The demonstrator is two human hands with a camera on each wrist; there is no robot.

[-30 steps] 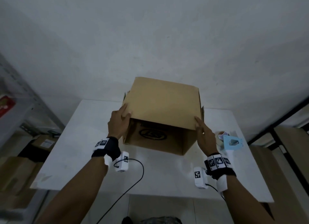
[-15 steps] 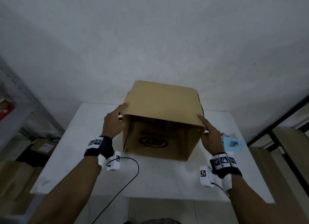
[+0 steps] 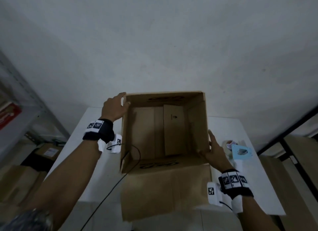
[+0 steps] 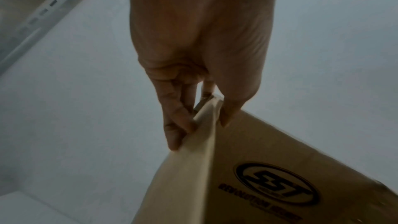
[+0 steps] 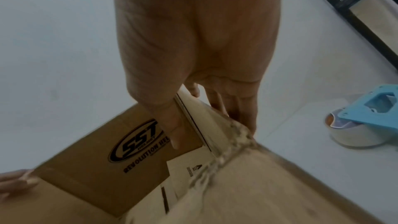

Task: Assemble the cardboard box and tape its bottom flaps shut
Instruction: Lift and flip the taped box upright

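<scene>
The brown cardboard box (image 3: 197, 127) stands on the white table (image 3: 249, 127) with its open side turned up toward me, and I look inside. Folded flaps (image 3: 173, 127) line its inner far end. One long flap (image 3: 165, 187) hangs out toward me over the table edge. My left hand (image 3: 124, 99) pinches the far left corner of the rim, thumb inside; the left wrist view shows that left hand (image 4: 200, 132) on the box (image 4: 280, 168). My right hand (image 3: 206, 144) grips the near right corner, and the right wrist view shows this right hand (image 5: 213, 135) with its thumb inside the box (image 5: 96, 168).
A blue tape dispenser (image 3: 240, 150) with a clear tape roll lies on the table to the right of the box, also in the right wrist view as the dispenser (image 5: 366, 120). A black cable (image 3: 110, 192) runs over the near table edge. Shelving and cartons stand at the left.
The box has been turned from a closed face up to its open side facing me. Both hands shifted to rim corners. The near flap has dropped open toward me.
</scene>
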